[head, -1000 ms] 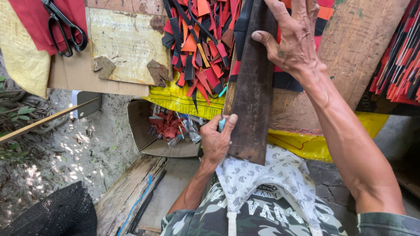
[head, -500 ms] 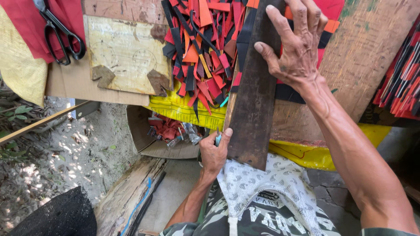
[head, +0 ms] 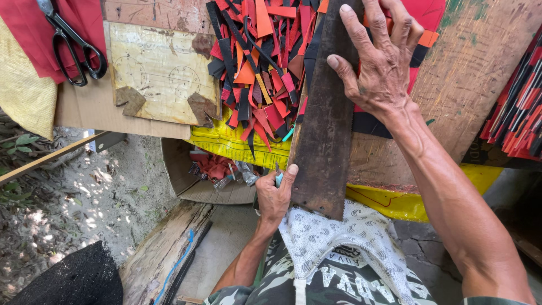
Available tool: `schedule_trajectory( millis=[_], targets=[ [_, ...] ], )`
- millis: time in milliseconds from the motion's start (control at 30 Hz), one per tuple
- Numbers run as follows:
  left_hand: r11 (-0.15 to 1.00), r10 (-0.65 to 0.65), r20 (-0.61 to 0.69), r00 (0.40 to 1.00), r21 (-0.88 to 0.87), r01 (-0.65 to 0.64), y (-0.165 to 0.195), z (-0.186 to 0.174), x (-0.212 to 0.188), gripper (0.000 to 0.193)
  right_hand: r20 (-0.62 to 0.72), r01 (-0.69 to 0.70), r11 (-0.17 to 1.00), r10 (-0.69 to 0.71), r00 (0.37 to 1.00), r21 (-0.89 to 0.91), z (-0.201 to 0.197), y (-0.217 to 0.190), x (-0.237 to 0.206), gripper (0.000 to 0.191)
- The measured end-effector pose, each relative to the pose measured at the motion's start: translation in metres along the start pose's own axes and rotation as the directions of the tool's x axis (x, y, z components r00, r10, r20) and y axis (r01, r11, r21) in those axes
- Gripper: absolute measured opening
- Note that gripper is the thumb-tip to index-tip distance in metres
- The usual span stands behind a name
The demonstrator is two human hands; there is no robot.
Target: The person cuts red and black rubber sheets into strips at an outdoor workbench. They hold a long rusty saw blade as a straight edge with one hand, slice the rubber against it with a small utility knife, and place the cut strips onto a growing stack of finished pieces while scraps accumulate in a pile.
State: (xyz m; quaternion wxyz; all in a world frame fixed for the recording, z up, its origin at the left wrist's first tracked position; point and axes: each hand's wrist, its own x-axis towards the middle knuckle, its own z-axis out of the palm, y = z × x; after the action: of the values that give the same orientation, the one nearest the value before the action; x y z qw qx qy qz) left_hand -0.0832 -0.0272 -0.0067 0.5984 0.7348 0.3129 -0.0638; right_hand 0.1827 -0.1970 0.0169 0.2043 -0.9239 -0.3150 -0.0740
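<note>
A wide wooden board point(head: 480, 85) leans at the right, scuffed and streaked with green paint at its top. Left of it a heap of red, orange and black strips point(head: 254, 73) lies spread over a yellow sheet point(head: 237, 144). A long dark plank point(head: 324, 130) runs up the middle, its near end over the person's patterned white cloth point(head: 333, 237) at the lap.

The right hand point(head: 381, 62) lies flat on the plank's upper part, fingers spread and open, pressing down. The left hand point(head: 276, 195) is closed round a small blue-handled tool point(head: 279, 179), held against the plank's left edge near its lower end; the tool's tip cannot be made out.

At the upper left a pale worn panel point(head: 158, 73) rests on cardboard point(head: 84, 110). Black scissors point(head: 70, 45) lie on red fabric point(head: 28, 34) beside it. More strips point(head: 516, 113) hang at the far right.
</note>
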Motion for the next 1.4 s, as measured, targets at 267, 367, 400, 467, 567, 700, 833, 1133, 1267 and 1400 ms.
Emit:
schedule_trajectory(
  millis=[267,367,400,467,567,700,833,1133,1267,1400],
  targets=[
    [0.999,-0.005,-0.006,1.000,0.037,0.005,0.000,0.000,0.002,0.058,0.030,-0.013,1.000,0.013,0.999,-0.024,-0.004,-0.005,0.002,0.066],
    [1.000,-0.027,0.006,1.000,0.002,0.027,0.001,0.000,0.002,0.057,0.039,-0.023,0.999,0.024,0.999,-0.028,-0.005,-0.007,0.003,0.067],
    [0.999,-0.037,0.012,0.999,-0.027,0.037,0.002,0.000,0.003,0.056,0.038,-0.023,0.999,0.024,0.999,-0.030,-0.005,-0.008,0.004,0.068],
    [0.996,-0.055,0.020,0.998,-0.064,0.057,0.003,0.000,0.003,0.055,0.037,-0.021,0.999,0.022,0.999,-0.029,-0.005,-0.008,0.005,0.068],
    [0.993,-0.072,0.027,0.997,-0.097,0.074,0.003,-0.001,0.003,0.053,0.033,-0.010,1.000,0.011,0.999,-0.027,-0.005,-0.009,0.005,0.067],
    [0.997,-0.059,0.034,0.998,-0.053,0.061,0.004,-0.003,0.004,0.054,0.045,0.003,0.999,-0.001,0.999,-0.041,-0.005,-0.008,0.007,0.069],
    [0.999,-0.050,0.040,0.998,-0.003,0.050,0.009,-0.006,0.002,0.056,0.054,-0.002,1.000,0.004,0.999,-0.029,-0.004,-0.009,0.007,0.071],
    [0.978,-0.188,0.055,0.981,-0.084,0.192,0.015,-0.004,-0.003,0.048,0.074,-0.033,0.999,0.031,0.997,0.024,-0.005,-0.012,0.005,0.071],
    [0.993,-0.113,0.028,0.993,-0.018,0.113,0.012,-0.003,0.000,0.051,0.074,-0.030,0.999,0.028,0.997,0.022,-0.004,-0.012,0.006,0.071],
    [0.996,-0.086,0.025,0.996,-0.005,0.086,0.011,-0.004,0.002,0.051,0.068,-0.031,0.999,0.028,0.997,0.029,-0.003,-0.012,0.006,0.071]
  ],
)
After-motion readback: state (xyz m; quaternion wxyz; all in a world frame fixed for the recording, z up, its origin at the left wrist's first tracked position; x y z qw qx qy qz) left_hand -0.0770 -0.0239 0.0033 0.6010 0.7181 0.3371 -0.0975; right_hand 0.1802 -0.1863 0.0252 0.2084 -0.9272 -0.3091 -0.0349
